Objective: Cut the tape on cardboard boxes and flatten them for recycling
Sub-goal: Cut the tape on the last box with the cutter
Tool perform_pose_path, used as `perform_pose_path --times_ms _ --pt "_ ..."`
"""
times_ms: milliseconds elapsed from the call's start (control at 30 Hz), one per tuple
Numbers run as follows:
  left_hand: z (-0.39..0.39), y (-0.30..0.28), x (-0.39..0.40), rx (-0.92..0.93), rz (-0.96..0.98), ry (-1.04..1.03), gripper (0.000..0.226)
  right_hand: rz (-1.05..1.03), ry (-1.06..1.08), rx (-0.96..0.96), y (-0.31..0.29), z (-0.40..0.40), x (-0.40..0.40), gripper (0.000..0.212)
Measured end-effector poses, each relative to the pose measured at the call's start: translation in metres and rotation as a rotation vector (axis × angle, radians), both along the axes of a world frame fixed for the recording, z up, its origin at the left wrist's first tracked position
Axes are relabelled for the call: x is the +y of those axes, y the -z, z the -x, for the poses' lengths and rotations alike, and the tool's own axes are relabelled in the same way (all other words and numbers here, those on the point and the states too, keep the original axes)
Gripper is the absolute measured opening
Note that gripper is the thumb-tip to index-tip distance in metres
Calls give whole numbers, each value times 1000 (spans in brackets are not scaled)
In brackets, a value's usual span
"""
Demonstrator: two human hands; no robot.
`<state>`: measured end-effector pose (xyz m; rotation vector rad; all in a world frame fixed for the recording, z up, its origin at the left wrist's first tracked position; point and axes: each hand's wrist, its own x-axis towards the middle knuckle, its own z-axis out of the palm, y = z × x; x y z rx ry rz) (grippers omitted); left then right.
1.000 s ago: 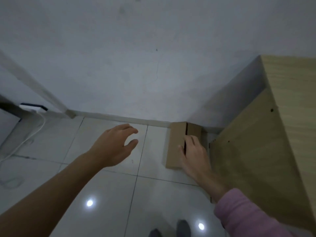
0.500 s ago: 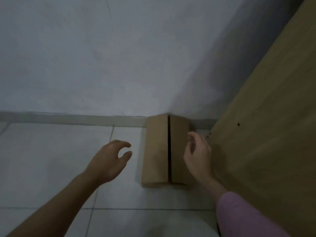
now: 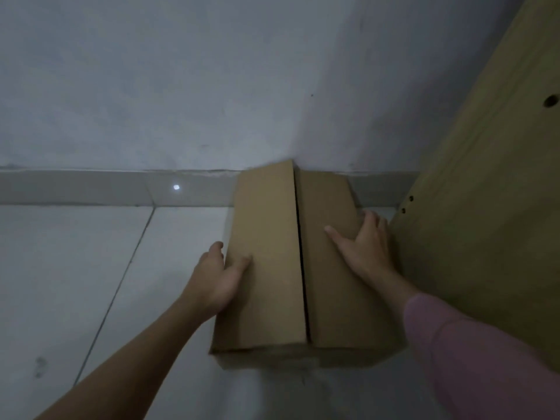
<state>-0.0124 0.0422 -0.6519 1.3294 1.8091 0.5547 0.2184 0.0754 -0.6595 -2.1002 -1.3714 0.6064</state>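
Observation:
A brown cardboard box (image 3: 272,283) lies on the tiled floor, its far end against the wall. A dark slit runs lengthwise between its two top flaps. My left hand (image 3: 216,277) grips the box's left edge, thumb on the top and fingers down the side. My right hand (image 3: 363,244) grips the right edge the same way, thumb spread across the right flap and fingers curled over the side next to the cabinet. No cutting tool is in view.
A light wooden cabinet (image 3: 485,207) stands close along the box's right side. The grey wall (image 3: 212,86) and its skirting (image 3: 91,186) close off the far side. White floor tiles (image 3: 75,268) stretch to the left.
The view has come much closer to the box. Both hands moved from hovering near it to gripping its left and right edges.

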Motion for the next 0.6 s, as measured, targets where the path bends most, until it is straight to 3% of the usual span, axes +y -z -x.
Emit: perform_pose_path --times_ms 133,167,400,533,600 --pt "-9 9 14 -230 111 -139 76 316 67 620 1 -15 6 101" --pt "-9 9 17 -260 115 -146 79 367 53 700 0 -16 4 106" --pt "-3 -8 7 -168 35 -133 76 340 49 770 -17 -4 -12 101" --pt "22 -68 -9 -11 -46 -99 75 308 70 785 -73 24 -31 97" --pt "41 -117 -18 18 -94 -81 70 287 60 794 -121 42 -37 86"
